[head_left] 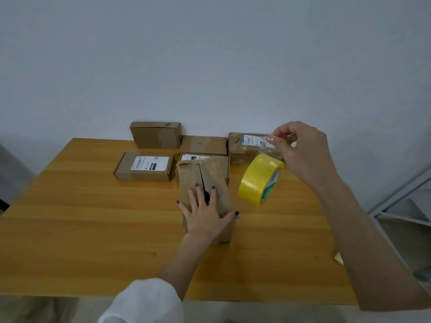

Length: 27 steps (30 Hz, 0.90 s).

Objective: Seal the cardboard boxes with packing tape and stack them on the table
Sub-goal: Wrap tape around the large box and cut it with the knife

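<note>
A tall cardboard box (200, 173) stands mid-table with its two top flaps meeting at a dark gap. My left hand (205, 210) lies flat on those flaps, fingers spread, pressing them down. To the right and above the table, my right hand (300, 150) pinches the free end of a clear strip of tape. The yellow tape roll (258, 180) dangles from that strip just below the hand, beside the box.
Several flat cardboard boxes sit at the back of the wooden table (93, 229): one labelled (145, 166), one upright against the wall (156, 135), one behind the tall box (204, 145), one at right (247, 148). A white metal rack (401, 206) stands at right.
</note>
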Motion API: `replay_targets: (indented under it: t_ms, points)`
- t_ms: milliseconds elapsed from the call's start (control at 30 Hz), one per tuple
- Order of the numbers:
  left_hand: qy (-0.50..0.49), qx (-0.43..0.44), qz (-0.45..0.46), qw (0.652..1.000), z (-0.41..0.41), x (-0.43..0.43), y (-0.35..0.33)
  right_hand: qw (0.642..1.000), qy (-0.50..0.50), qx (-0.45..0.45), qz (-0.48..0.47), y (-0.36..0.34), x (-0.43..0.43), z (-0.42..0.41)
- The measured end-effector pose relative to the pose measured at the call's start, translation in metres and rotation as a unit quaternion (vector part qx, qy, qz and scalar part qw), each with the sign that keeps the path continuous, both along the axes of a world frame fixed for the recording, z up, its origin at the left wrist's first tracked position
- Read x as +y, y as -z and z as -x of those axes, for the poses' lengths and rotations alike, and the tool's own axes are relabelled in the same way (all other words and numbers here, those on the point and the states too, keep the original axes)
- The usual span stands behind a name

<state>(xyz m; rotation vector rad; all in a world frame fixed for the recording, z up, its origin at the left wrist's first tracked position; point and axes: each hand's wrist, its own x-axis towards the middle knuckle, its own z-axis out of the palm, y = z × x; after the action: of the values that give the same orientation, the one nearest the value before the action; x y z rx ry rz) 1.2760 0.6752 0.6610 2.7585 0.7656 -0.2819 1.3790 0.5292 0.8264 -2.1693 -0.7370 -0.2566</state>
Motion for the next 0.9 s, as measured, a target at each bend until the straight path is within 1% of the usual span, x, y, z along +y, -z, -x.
replay_targets:
  t_ms: [133,233,333,400,467,700,833,900]
  points:
    - [0.062,0.001,-0.007,0.998,0.008,0.013,0.004,1.0,0.013,0.002,-0.002,0.002,-0.005,0.002]
    - [0.109,0.003,0.014,0.994,0.01,0.016,-0.002,1.0,0.016,0.006,-0.006,0.004,-0.006,0.004]
    - [0.092,-0.02,0.039,0.995,0.004,0.005,-0.006,1.0,0.017,0.008,-0.016,0.005,-0.008,0.006]
    - [0.074,-0.031,0.034,0.996,-0.001,-0.004,-0.006,1.0,0.018,0.011,-0.019,0.004,-0.01,0.007]
    - [0.086,-0.03,0.032,0.995,-0.005,-0.006,-0.006,0.999,0.02,0.012,-0.021,0.003,-0.012,0.007]
    - [0.223,-0.017,0.098,0.97,0.001,0.02,-0.015,0.999,0.031,0.003,-0.012,0.0,-0.019,0.008]
    - [0.256,-0.018,0.116,0.96,0.004,0.03,-0.017,0.999,0.024,0.013,-0.017,0.003,-0.019,0.012]
    - [0.262,-0.034,0.104,0.959,0.003,0.029,-0.017,0.999,0.023,0.018,-0.015,0.003,-0.019,0.013]
